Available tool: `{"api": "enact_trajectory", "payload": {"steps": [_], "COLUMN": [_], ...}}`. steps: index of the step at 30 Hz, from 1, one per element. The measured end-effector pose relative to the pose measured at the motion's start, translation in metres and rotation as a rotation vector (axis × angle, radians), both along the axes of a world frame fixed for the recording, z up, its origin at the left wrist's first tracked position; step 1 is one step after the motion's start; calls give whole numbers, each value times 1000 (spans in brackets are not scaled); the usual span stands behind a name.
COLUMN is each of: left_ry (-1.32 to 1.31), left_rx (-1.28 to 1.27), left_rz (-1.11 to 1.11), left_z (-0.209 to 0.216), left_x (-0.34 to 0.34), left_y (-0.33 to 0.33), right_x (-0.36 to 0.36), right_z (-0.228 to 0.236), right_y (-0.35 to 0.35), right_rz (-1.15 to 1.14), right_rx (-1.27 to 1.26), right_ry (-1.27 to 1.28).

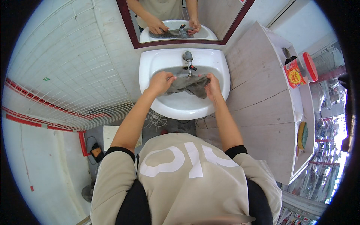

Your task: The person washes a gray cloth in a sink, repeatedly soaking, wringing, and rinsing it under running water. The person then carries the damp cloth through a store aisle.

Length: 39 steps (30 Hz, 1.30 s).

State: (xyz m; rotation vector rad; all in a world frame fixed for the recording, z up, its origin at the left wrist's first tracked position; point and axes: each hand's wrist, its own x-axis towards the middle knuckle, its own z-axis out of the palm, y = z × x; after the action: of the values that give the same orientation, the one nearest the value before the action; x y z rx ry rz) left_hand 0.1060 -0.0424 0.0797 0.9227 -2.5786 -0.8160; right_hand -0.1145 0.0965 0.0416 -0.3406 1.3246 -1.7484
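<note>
A dark grey-green wet cloth stretches between my hands over the white sink. At its left end, my left hand pinches the cloth between thumb and fingers. My right hand grips the other end, with fingers closed round its edge. The middle of the cloth hangs in folds just below the grey faucet, which has a dark handle with a red mark. Whether water is running cannot be made out.
A red-framed mirror hangs above the sink. White wire grid panels stand at the left. On the right, a pale wooden shelf unit holds a red-lidded jar and a yellow-green sponge.
</note>
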Motion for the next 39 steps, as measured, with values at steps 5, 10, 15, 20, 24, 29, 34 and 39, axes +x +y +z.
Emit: {"api": "enact_trajectory", "payload": {"steps": [5, 10, 15, 20, 24, 29, 34, 39], "left_ry": [81, 166, 157, 121, -88, -321, -142, 269], "left_rx": [141, 300, 174, 291, 191, 114, 658, 942], "left_rz": [20, -90, -141, -201, -203, -70, 28, 82], "left_z": [-20, -48, -66, -53, -36, -32, -45, -63], "left_x": [-27, -47, -40, -42, -44, -38, -46, -56], "left_y": [3, -4, -7, -5, -2, -2, -10, 9], "right_x": [-2, -4, -26, -20, -4, -13, -26, -24], "right_z": [1, 2, 0, 5, 26, 18, -12, 0], "right_y": [3, 13, 17, 18, 19, 6, -5, 5], "right_rz": [59, 493, 217, 221, 479, 396, 259, 299], "right_rx": [160, 297, 117, 37, 253, 367, 277, 345], "right_ry": [361, 963, 460, 443, 1023, 1078, 897, 670]}}
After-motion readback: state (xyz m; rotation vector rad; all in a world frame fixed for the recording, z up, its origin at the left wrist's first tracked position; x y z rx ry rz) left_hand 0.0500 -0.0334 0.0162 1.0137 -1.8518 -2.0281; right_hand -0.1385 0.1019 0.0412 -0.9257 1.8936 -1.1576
